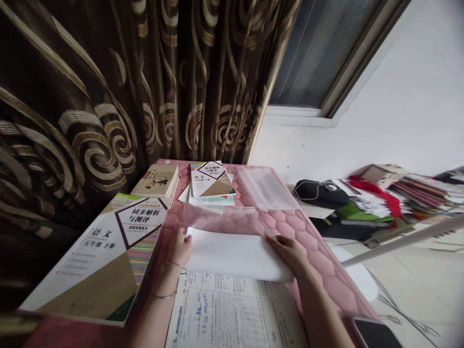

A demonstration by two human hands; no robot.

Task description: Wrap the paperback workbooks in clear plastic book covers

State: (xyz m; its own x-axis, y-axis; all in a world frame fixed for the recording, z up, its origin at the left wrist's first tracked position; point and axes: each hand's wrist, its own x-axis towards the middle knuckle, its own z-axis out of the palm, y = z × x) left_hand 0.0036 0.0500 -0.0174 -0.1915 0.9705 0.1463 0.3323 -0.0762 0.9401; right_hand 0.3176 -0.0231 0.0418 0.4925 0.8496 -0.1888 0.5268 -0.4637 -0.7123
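Observation:
A blank white sheet (235, 253), bent or folded over, is stretched between my two hands above the table. My left hand (180, 249) pinches its left edge with the thumb on top. At the right edge, my right hand (292, 253) grips it, fingers partly hidden underneath. Nearer to me lies a printed worksheet (232, 314) with blue handwriting, partly covered by the white sheet. Just beyond the hands, a clear plastic film (221, 218) lies on the pink cloth.
A large workbook (97, 261) fills the table's left side, with a thick tan book (155, 180) behind it. Smaller workbooks (212, 181) and clear plastic covers (268, 188) lie at the back. A phone (375, 333) is at the lower right; piled papers (427, 191) stand beyond.

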